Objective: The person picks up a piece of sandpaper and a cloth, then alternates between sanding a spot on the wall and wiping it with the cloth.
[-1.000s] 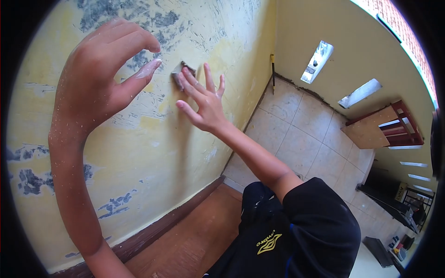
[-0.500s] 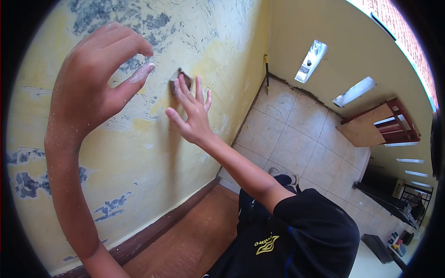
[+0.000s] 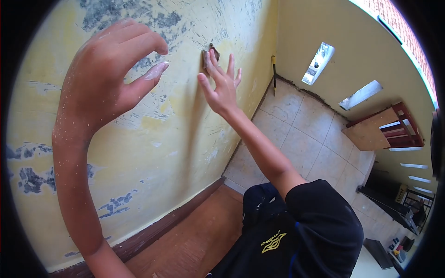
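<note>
My right hand [image 3: 222,88] presses a small folded piece of sandpaper [image 3: 205,60] flat on the yellow wall [image 3: 157,139]. The fingertips lie over the sandpaper, with the thumb and outer fingers spread away from it. Closer to the camera, my left hand [image 3: 111,74] is raised in front of the wall, its fingers curved and the thumb apart, with nothing between them. White dust coats the left thumb. The wall paint is scraped, with grey-blue patches showing at the top and lower left.
A brown ledge [image 3: 194,231] runs along the wall's foot. Beyond it lies a tiled floor [image 3: 296,134]. A yellow-and-black stick [image 3: 274,74] leans in the corner. A board with a red frame [image 3: 371,132] stands by the far wall, near dark items [image 3: 389,204] at right.
My right hand has slid the sandpaper up and to the right along the wall. The left hand keeps its curved shape, and the whole view has shifted slightly.
</note>
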Demonstrator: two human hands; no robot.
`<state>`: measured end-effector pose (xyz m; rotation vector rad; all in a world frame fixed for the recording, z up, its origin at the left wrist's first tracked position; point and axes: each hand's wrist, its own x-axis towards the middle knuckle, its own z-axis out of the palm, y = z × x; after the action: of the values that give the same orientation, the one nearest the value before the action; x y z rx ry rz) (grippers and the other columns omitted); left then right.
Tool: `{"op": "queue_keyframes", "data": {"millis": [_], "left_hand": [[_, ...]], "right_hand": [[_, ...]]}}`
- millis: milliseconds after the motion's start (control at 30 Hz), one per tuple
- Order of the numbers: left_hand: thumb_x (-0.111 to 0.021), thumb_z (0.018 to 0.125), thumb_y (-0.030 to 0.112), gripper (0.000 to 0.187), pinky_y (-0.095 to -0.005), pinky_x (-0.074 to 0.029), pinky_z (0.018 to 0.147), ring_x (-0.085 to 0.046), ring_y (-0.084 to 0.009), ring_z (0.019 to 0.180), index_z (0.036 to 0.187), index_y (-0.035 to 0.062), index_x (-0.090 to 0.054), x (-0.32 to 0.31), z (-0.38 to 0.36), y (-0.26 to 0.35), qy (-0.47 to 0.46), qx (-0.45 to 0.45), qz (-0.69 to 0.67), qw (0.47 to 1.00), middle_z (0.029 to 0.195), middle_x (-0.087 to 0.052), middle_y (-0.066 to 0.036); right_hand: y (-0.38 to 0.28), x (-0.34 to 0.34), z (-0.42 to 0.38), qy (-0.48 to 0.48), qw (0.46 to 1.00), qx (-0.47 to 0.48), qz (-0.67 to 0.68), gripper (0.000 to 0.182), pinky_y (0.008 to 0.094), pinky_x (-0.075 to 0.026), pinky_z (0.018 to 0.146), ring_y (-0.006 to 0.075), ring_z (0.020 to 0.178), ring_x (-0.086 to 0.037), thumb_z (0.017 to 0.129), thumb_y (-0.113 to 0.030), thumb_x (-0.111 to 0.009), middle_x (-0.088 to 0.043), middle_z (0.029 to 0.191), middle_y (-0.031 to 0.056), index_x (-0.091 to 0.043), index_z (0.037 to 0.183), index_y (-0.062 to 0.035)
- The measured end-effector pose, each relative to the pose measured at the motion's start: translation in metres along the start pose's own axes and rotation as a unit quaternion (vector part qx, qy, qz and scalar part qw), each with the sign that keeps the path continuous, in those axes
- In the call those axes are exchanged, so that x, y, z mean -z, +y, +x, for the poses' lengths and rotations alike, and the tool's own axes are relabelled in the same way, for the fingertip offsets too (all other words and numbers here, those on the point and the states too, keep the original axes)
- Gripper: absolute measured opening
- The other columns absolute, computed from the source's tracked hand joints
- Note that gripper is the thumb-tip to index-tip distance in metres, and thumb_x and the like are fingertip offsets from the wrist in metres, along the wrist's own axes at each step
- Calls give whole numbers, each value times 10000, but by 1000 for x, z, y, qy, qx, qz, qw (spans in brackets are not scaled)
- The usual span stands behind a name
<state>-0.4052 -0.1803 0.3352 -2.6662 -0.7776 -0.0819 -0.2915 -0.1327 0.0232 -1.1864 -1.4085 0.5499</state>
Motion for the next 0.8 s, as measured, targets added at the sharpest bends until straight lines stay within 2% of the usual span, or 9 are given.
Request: {"op": "queue_keyframes", "data": {"millis": [133, 167, 233, 267, 333, 467, 633, 700, 800], "left_hand": [[-811, 825, 29, 203, -416, -546, 898, -679, -344, 995, 990, 21, -694, 1, -1, -2, 20, 1, -18, 1000, 1014, -721, -128], [-812, 826, 28, 202, -417, -545, 896, -679, -343, 995, 988, 20, -692, 2, -2, -3, 12, 10, -18, 1000, 1013, -721, -127], [-813, 827, 28, 201, -418, -544, 894, -679, -343, 995, 986, 20, -689, 3, 0, -1, 12, 23, -15, 1000, 1012, -720, -126], [-814, 830, 30, 200, -417, -545, 893, -680, -341, 994, 987, 20, -690, 1, 1, 5, 11, 16, -26, 999, 1011, -719, -127], [-815, 833, 33, 199, -417, -545, 891, -680, -340, 993, 988, 19, -691, 2, 1, 5, 2, 6, -31, 999, 1009, -718, -127], [-812, 831, 29, 201, -414, -545, 884, -679, -339, 986, 989, 17, -689, 5, 3, -4, 18, 9, -8, 1000, 1004, -716, -129], [-812, 827, 24, 202, -412, -549, 885, -682, -340, 989, 991, 20, -693, 5, 1, -3, 13, 13, -3, 1000, 1007, -718, -132], [-812, 827, 27, 197, -412, -553, 891, -685, -340, 993, 988, 26, -698, 6, 3, -1, 14, 4, 2, 1000, 1009, -720, -133], [-814, 824, 34, 196, -415, -556, 886, -684, -339, 986, 982, 34, -697, 7, 2, -2, 27, 3, -2, 1000, 999, -718, -129]], "right_hand": [[-34, -16, -40, -100, 975, 199, -24, 695, 755, 109, 1193, 418, 1641, -92, 1016, -654, -535, -468, 1669, 1, -521, 1592, -266], [-29, -17, -33, -94, 976, 197, -23, 695, 755, 109, 1193, 418, 1641, -92, 1016, -654, -535, -468, 1669, 1, -521, 1592, -266], [-19, -7, -3, 7, 993, -79, 86, 680, 740, 112, 1203, 403, 1641, -126, 1012, -650, -546, -496, 1649, -20, -532, 1584, -282], [-24, -7, -17, 2, 993, -80, 84, 680, 740, 112, 1203, 403, 1641, -126, 1012, -650, -546, -496, 1649, -20, -532, 1584, -282], [-46, -17, -49, -86, 984, 153, 30, 655, 744, 108, 1197, 427, 1637, -117, 1024, -606, -559, -471, 1667, -21, -534, 1584, -268], [-34, -19, -26, 11, 999, 20, 49, 702, 743, 101, 1201, 426, 1639, -114, 1005, -590, -600, -435, 1691, 1, -514, 1596, -222], [-10, -22, -24, -50, 973, 210, -85, 714, 750, 105, 1193, 431, 1639, -94, 1036, -651, -484, -435, 1690, 28, -507, 1603, -218], [-23, -40, -23, 69, 992, 11, 106, 663, 741, 129, 1194, 421, 1642, -95, 1056, -636, -445, -448, 1683, 9, -551, 1574, -236], [-23, -36, -51, -80, 977, 196, 14, 637, 737, 153, 1178, 437, 1640, -50, 1088, -578, -403, -427, 1696, 27, -558, 1568, -188]]}}
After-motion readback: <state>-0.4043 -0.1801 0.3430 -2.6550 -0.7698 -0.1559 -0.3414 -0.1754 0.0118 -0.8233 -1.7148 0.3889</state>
